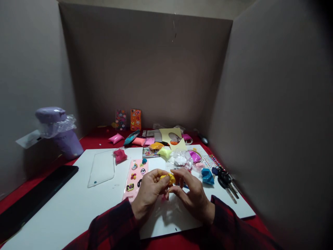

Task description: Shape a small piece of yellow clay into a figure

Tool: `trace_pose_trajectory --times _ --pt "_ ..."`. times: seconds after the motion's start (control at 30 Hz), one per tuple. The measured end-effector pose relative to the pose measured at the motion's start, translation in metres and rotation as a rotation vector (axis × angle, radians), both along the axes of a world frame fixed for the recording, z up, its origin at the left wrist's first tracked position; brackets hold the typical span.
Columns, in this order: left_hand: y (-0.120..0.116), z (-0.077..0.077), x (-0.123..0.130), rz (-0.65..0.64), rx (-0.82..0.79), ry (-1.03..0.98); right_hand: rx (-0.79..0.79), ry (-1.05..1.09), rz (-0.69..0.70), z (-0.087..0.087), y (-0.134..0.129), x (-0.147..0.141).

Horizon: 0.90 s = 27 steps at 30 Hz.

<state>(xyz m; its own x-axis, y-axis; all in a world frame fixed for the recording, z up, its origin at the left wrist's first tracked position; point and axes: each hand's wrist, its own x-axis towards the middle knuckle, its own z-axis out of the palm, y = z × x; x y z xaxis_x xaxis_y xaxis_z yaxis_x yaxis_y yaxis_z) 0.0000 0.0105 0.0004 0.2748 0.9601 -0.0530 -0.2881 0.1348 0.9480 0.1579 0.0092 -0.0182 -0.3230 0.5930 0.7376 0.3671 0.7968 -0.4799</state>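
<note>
My left hand (152,189) pinches a yellow lump of modelling clay (171,179) between thumb and fingers, above the white board. My right hand (191,191) is right beside the lump, thumb and fingers curved and apart; whether a fingertip touches it I cannot tell. Partly hidden behind my left hand lies a pink phone case (128,194) decorated with small clay figures. To its left is a clear phone case (102,168) with a small teal dot in one corner. A red clay packet (120,156) lies between the two cases.
The white board (65,205) rests on a red cloth. Several clay packets, like a blue one (207,176), lie beyond my hands. Keys (226,182) are at right, a black phone (36,198) and purple tumbler (66,139) at left. An orange decorated case (135,119) stands behind; grey panels enclose the table.
</note>
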Motion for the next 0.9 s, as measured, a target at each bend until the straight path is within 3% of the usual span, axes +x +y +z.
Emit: trace_pose_trajectory --times 0.23,0.47,0.6,0.7,0.9 --pt "-0.002 0.002 0.001 0.034 0.032 0.037 -0.018 -0.011 -0.001 0.003 -0.002 -0.001" --pt "-0.005 0.008 0.003 -0.028 -0.110 -0.223 -0.102 0.133 -0.071 0.001 0.002 0.001" --pt "-0.003 0.008 0.001 -0.128 -0.114 -0.275 -0.243 0.262 -0.003 -0.001 0.002 0.002" --pt "-0.003 0.008 0.001 -0.110 -0.130 -0.258 -0.339 0.297 0.037 0.001 0.002 0.001" --pt "-0.008 0.010 0.002 -0.097 -0.080 -0.200 -0.199 0.253 0.046 0.006 0.002 0.000"
